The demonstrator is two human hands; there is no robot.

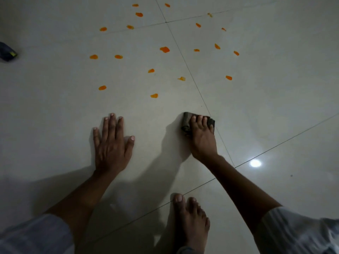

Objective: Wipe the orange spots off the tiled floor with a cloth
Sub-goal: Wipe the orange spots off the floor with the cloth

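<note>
Wiping has barely begun, we judge: our right hand (200,136) presses the cloth (197,123) under curled fingers, our left hand (111,142) lies flat, fingers spread. Orange spots (164,49) lie toward twelve o'clock on the tiled floor (275,88); next we reach forward.

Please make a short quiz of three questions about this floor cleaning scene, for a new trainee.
1. True or false: the left hand lies flat on the tiled floor with straight fingers.
2. Which hand presses the dark cloth? A) left B) right C) both
3. Fill in: the orange spot nearest the cloth lies ____ the hands, farther from the person.

Key:
1. True.
2. B, the right hand; its fingers rest on top of the cloth.
3. Beyond; the cloth does not touch any spot yet.
</note>
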